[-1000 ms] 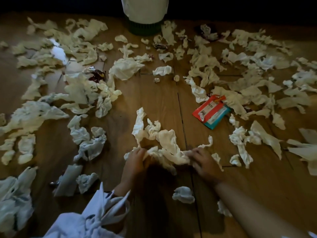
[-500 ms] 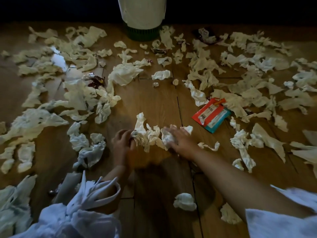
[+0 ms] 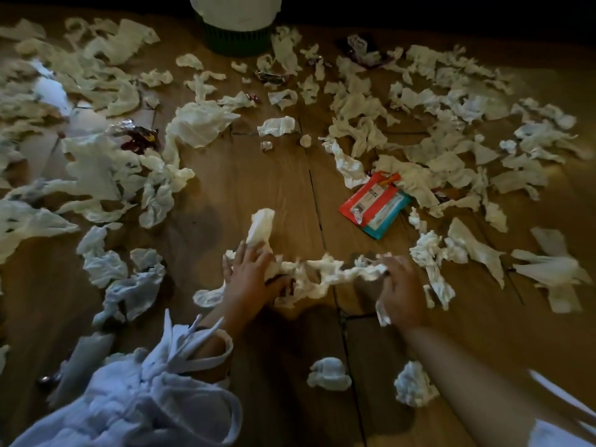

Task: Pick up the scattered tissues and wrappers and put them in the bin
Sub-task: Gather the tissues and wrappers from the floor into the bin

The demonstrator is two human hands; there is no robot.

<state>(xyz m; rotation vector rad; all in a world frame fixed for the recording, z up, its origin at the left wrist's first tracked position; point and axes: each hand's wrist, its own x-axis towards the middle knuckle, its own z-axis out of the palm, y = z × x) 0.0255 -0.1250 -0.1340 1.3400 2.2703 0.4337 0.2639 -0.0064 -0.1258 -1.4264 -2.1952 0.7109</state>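
Observation:
Crumpled white tissues lie scattered all over the wooden floor [image 3: 277, 188]. My left hand [image 3: 250, 279] grips one end of a bunch of tissues [image 3: 319, 275] low in the middle of the view; a twisted piece sticks up past its fingers. My right hand [image 3: 401, 291] curls round the bunch's other end, with a small scrap under the palm. The bunch stretches between both hands, just above the floor. The bin [image 3: 237, 24], white-lined with a green base, stands at the top centre. A red and teal wrapper [image 3: 374, 204] lies right of centre.
Foil wrappers lie among the tissues at the left [image 3: 138, 138], near the bin [image 3: 271, 76] and at the top right [image 3: 361, 46]. Two tissue balls [image 3: 329, 374] [image 3: 414, 383] lie close to me. A white garment [image 3: 129, 404] fills the lower left corner.
My hands had pushed the tissues together into a clump further forward. Now they have drawn back toward me and apart, stretching the bunch between them.

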